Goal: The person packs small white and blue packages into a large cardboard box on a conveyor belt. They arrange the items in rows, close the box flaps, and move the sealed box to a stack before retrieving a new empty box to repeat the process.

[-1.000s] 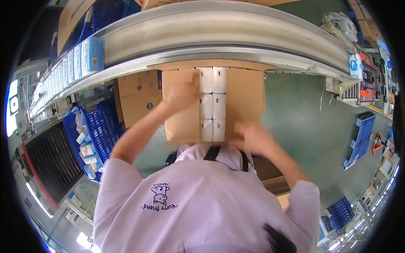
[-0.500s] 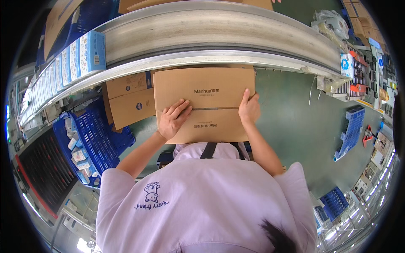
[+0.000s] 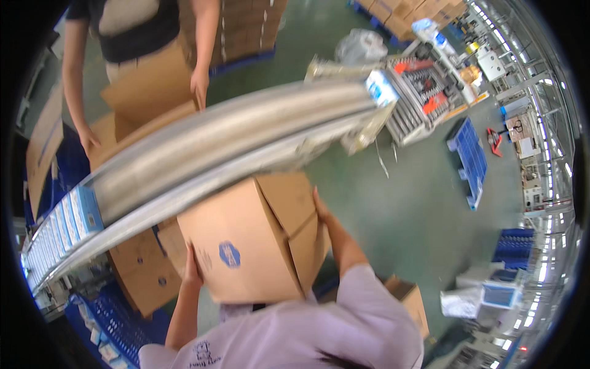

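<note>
A large brown cardboard box (image 3: 236, 246) is held in front of my body, tilted, its plain side with a blue round mark facing up and its flaps turned to the right. Against its left side presses my left hand (image 3: 192, 268), fingers laid along the cardboard. On the far right side, by the flaps, my right hand (image 3: 321, 206) grips the box, its fingers partly hidden behind the edge. The box's far corner is close to the near rail of the conveyor (image 3: 246, 132); whether they touch I cannot tell.
Across the conveyor a co-worker (image 3: 138, 37) handles an open carton (image 3: 150, 86). Light-blue small boxes (image 3: 80, 212) stand in a row on the belt at left. Below them are flat cartons (image 3: 138, 264) and a blue crate (image 3: 117, 320). A blue pallet (image 3: 470, 160) is at right.
The box has turned from flaps-up to its side, and my hands now hold its opposite sides. The view has swung right, bringing a co-worker and another open carton into sight.
</note>
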The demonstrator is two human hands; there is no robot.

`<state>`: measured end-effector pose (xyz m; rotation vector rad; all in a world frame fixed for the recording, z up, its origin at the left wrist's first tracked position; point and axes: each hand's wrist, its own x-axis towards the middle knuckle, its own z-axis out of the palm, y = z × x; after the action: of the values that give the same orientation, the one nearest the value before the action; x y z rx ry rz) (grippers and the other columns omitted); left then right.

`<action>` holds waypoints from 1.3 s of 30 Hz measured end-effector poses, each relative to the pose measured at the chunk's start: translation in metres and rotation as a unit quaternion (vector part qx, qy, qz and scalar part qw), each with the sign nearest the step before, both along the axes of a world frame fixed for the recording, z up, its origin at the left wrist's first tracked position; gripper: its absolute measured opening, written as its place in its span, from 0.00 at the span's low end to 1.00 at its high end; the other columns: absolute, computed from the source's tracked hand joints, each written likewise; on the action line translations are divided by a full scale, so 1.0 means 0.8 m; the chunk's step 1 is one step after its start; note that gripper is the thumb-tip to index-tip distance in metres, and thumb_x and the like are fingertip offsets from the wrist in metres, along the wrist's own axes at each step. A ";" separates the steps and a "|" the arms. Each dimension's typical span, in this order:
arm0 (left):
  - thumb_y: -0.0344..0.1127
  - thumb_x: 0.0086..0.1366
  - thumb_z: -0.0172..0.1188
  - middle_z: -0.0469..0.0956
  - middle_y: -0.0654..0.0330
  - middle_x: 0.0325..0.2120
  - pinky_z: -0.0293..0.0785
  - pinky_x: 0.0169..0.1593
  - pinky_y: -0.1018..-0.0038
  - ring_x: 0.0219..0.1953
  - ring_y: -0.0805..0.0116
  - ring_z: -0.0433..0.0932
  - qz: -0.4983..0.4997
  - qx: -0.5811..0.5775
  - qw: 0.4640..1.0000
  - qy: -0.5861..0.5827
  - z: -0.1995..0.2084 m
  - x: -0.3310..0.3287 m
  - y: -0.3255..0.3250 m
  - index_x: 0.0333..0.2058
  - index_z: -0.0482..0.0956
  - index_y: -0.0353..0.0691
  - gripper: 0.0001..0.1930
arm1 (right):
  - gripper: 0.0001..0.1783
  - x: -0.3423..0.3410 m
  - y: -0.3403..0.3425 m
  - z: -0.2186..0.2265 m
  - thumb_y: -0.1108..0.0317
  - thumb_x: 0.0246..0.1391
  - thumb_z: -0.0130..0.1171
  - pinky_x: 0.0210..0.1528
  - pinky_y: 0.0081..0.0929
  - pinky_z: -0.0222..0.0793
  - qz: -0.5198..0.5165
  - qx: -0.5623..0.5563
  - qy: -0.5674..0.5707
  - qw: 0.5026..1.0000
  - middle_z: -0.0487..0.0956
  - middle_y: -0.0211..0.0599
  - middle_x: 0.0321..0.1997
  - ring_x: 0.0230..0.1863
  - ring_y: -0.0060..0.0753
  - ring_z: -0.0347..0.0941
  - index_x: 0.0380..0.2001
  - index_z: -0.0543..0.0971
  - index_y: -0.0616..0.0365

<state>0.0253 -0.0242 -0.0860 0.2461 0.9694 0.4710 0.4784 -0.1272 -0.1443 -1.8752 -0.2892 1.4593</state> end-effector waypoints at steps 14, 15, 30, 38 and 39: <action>0.65 0.50 0.57 0.75 0.57 0.41 0.72 0.43 0.72 0.43 0.70 0.74 -0.398 0.124 0.904 0.091 0.134 0.471 -0.107 0.45 0.72 0.33 0.38 | 0.36 0.210 -0.482 0.017 0.40 0.58 0.32 0.43 0.41 0.73 -0.490 0.151 0.029 0.858 0.73 0.46 0.45 0.42 0.47 0.73 0.51 0.66 0.63; 0.68 0.49 0.54 0.75 0.54 0.39 0.71 0.43 0.71 0.43 0.68 0.74 -0.498 0.204 0.832 0.133 0.133 0.509 -0.096 0.43 0.73 0.31 0.41 | 0.37 0.227 -0.499 0.031 0.40 0.58 0.32 0.43 0.41 0.73 -0.516 0.137 0.019 0.845 0.73 0.46 0.45 0.42 0.47 0.73 0.51 0.66 0.64; 0.72 0.52 0.41 0.73 0.45 0.43 0.67 0.49 0.63 0.48 0.52 0.71 -0.505 0.435 0.686 0.292 0.154 1.139 -0.092 0.42 0.70 0.29 0.43 | 0.35 0.602 -0.517 0.081 0.42 0.60 0.31 0.48 0.41 0.66 -0.660 0.054 -0.160 0.732 0.69 0.45 0.52 0.49 0.45 0.68 0.54 0.63 0.64; 0.72 0.51 0.42 0.73 0.43 0.42 0.67 0.49 0.63 0.47 0.51 0.72 -0.457 0.402 0.717 0.340 0.132 1.308 0.006 0.42 0.70 0.28 0.44 | 0.35 0.864 -0.398 0.086 0.42 0.58 0.34 0.53 0.37 0.63 -0.625 0.058 -0.115 0.770 0.69 0.41 0.53 0.52 0.41 0.66 0.55 0.63 0.62; 0.72 0.52 0.41 0.73 0.42 0.42 0.67 0.49 0.63 0.46 0.50 0.72 -0.450 0.382 0.728 0.349 0.129 1.326 0.017 0.43 0.69 0.28 0.44 | 0.35 0.910 -0.391 0.070 0.42 0.58 0.34 0.53 0.36 0.63 -0.601 0.048 -0.123 0.788 0.70 0.41 0.53 0.53 0.40 0.66 0.55 0.64 0.61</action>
<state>1.0864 -0.0103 0.0172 1.6707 1.1880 -0.2054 1.2064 -0.4404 -0.0881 -1.5778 0.6295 0.3015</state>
